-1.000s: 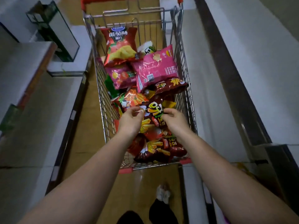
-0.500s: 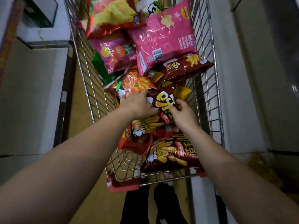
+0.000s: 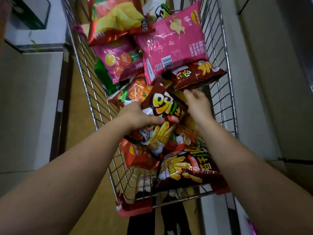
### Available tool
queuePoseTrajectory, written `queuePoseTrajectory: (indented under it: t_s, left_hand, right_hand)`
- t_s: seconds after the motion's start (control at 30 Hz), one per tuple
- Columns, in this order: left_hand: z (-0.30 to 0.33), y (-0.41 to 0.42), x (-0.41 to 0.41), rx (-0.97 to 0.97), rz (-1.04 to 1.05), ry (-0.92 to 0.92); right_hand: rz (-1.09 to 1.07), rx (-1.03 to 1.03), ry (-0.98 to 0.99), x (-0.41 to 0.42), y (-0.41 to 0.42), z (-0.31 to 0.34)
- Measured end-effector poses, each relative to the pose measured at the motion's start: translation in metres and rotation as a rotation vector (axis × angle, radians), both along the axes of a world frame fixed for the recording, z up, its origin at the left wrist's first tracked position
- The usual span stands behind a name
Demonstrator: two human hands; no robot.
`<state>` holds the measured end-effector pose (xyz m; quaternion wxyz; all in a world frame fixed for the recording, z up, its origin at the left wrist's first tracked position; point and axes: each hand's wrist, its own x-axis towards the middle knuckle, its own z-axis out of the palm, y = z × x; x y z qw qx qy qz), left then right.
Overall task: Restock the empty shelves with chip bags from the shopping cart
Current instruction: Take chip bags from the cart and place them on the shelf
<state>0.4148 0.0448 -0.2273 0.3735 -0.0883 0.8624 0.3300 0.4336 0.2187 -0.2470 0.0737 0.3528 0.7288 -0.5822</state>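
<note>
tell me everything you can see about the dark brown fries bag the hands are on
The dark brown fries bag is a glossy, crinkled foil-like pouch with big yellow-orange lettering and printed fries. It lies tilted on top of other bags near the middle of the wire shopping cart. The left hand grips its left edge, thumb across the front; the right hand touches its upper right side. It looks sealed and full.

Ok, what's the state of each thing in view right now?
Left hand: grips the dark fries bag's left edge.
Right hand: on the same bag's right edge, grip unclear.
Dark fries bag: tilted up between both hands, still in the cart.
Cart: holds many bags.
Pink bag: lying flat, back side up.
Shelves: bare.
</note>
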Motion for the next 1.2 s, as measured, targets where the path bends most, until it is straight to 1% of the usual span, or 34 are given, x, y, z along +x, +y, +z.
queuePoseTrajectory:
  t_s: [0.07, 0.13, 0.23, 0.37, 0.47, 0.6, 0.73, 0.83, 0.9, 0.97, 1.2]
  left_hand:
    - [0.000, -0.006, -0.001, 0.128, 0.225, 0.033]
    - [0.002, -0.010, -0.001, 0.191, 0.347, 0.093]
    - [0.004, -0.014, 0.004, 0.200, 0.403, 0.132]
    - [0.009, -0.020, 0.017, 0.177, 0.495, 0.166]
    - [0.018, -0.024, 0.024, 0.129, 0.511, 0.225]
    - [0.039, -0.030, 0.026, 0.112, 0.486, 0.278]
    - [0.051, -0.032, 0.029, 0.112, 0.495, 0.287]
    - [0.058, -0.030, 0.031, 0.055, 0.478, 0.317]
    - [0.063, -0.028, 0.031, 0.035, 0.475, 0.348]
    - [0.066, -0.026, 0.030, 0.039, 0.480, 0.367]
    - [0.065, -0.023, 0.033, 0.031, 0.508, 0.356]
  right_hand:
    - [-0.086, -0.047, -0.015, -0.020, 0.006, 0.006]
    - [-0.154, -0.163, -0.062, -0.035, 0.009, 0.010]
    - [-0.218, -0.281, -0.125, -0.048, 0.009, 0.011]
    - [-0.284, -0.333, -0.074, -0.044, 0.010, 0.009]
    - [-0.320, -0.358, -0.035, -0.024, 0.011, 0.011]
    - [-0.294, -0.399, -0.026, 0.006, 0.012, 0.024]
    - [-0.244, -0.425, -0.079, 0.030, 0.013, 0.039]
    - [-0.189, -0.471, -0.089, 0.044, 0.017, 0.053]
    - [-0.146, -0.389, -0.071, 0.049, 0.023, 0.060]
    - [-0.094, -0.220, -0.051, 0.052, 0.029, 0.064]
    - [0.318, 0.610, 0.141, 0.080, 0.023, 0.069]
